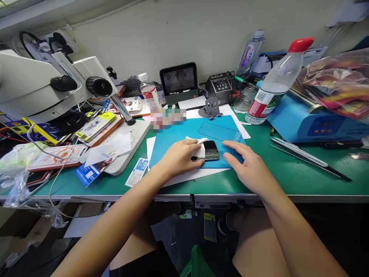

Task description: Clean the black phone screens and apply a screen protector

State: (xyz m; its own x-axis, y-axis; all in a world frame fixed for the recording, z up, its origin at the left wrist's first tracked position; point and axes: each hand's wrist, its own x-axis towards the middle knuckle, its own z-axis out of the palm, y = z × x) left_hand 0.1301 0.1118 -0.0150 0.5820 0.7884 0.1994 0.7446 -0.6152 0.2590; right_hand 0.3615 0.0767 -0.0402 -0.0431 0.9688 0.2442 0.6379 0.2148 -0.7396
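A smartphone [213, 151] with a dark, glossy screen lies flat on a blue mat [170, 135]. My left hand [181, 156] rests over the phone's left part, its fingers closed on a folded white wipe [202, 141] that touches the screen. The hand and wipe hide that side of the phone. To the right, my right hand [250, 165] is open above the mat's edge, thumb and fingers apart, holding nothing. Behind the phone, a clear screen protector [220, 131] with a black outline lies on the mat.
A microscope [95, 84] stands left, beside boxes and papers. At the back are a small screen device [178, 79] and a black control unit [219, 87]. A red-capped bottle [276, 84], a blue machine [311, 123] and tweezers [305, 156] occupy the right.
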